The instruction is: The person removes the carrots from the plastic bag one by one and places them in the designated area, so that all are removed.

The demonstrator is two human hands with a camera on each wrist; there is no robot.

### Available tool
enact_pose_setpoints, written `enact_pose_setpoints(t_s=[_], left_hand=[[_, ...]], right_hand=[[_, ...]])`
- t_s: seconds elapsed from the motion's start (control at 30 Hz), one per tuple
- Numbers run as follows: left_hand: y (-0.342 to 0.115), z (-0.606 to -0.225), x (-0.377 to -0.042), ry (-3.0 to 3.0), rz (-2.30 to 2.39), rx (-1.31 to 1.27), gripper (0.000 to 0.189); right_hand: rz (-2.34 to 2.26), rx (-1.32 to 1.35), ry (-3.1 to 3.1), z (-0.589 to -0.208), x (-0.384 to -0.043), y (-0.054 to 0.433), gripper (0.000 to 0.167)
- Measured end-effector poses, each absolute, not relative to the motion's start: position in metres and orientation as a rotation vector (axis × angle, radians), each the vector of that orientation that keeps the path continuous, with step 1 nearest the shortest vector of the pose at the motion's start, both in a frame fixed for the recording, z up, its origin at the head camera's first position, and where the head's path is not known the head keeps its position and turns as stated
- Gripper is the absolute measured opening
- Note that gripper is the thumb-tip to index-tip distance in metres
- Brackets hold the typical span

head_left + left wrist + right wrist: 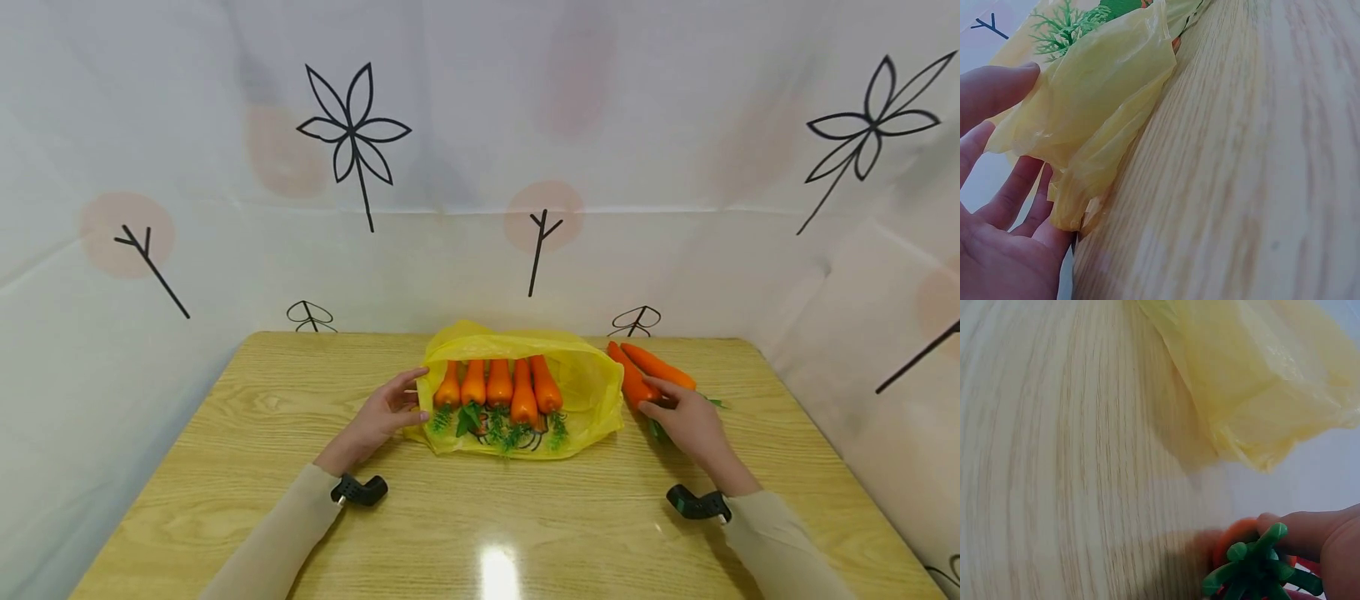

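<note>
A yellow plastic bag lies on its side with its mouth toward me. Inside it several orange carrots lie in a row, green tops facing the opening. At the bag's left rim, my left hand holds the plastic film between thumb and fingers. My right hand grips the leafy end of a carrot beside the bag's right side. That carrot's green stalk shows below the thumb in the right wrist view. Another carrot lies just right of it, its top partly behind the hand.
The wood-grain table bears the bag and carrots. Behind it hangs a pale cloth with line-drawn flowers, near the bag's back. A black wrist camera sits on the left wrist, another camera on the right.
</note>
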State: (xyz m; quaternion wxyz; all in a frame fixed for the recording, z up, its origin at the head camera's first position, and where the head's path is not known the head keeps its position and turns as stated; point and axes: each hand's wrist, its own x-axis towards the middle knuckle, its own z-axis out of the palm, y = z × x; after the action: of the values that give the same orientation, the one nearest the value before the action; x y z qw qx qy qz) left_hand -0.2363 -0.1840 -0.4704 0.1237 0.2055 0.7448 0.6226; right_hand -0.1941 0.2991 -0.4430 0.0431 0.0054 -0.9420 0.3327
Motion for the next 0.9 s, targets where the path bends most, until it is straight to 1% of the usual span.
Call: enact_pose_setpoints(t_s=[0.23,0.57,0.9], left_hand=[[-0.184,-0.47,-0.236,2.168,1.82,0.61,0.07],[-0.185,-0.47,-0.237,2.155,1.839,0.592,0.07],[-0.184,-0.471,-0.238,2.139,1.841,0.608,0.069]], right_hand=[[1.019,-0.036,-2.851,-0.441,-0.195,0.296,0.057],[1.02,0.0,-2.798,-0.432,-0.192,0.292,0.05],[1.05,-0.021,-2.818,-0.43,-0.189,0.292,0.052]])
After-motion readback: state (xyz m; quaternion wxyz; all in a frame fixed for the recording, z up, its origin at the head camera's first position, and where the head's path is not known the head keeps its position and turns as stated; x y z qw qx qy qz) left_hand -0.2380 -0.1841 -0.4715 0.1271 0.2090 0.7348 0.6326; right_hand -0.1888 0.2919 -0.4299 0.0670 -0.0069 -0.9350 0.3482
